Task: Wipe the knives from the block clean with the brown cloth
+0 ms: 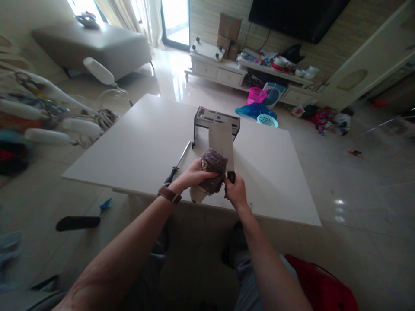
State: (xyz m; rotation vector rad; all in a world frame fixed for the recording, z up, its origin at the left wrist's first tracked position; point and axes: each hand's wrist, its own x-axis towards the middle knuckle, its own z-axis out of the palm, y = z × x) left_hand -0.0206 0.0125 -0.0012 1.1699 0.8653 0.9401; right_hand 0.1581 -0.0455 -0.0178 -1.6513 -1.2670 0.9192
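Note:
My right hand (237,191) grips the black handle of a cleaver (221,137), its broad blade pointing away from me above the white table (129,142). In my left hand (193,175) is a bunched brown cloth (214,164), with a paler part hanging below the fingers. The cloth lies against the lower part of the blade, close to the handle. To the left rests a honing steel (181,159) with a black handle. Just beyond the blade stands a dark-framed knife rack (215,115), partly hidden by the cleaver.
Several white lamp-like pieces with wires (99,70) crowd the left side. Past the table are a pink basket (256,95), a light-blue basket (267,121) and a low white cabinet (220,73). A red bag (319,283) lies at lower right.

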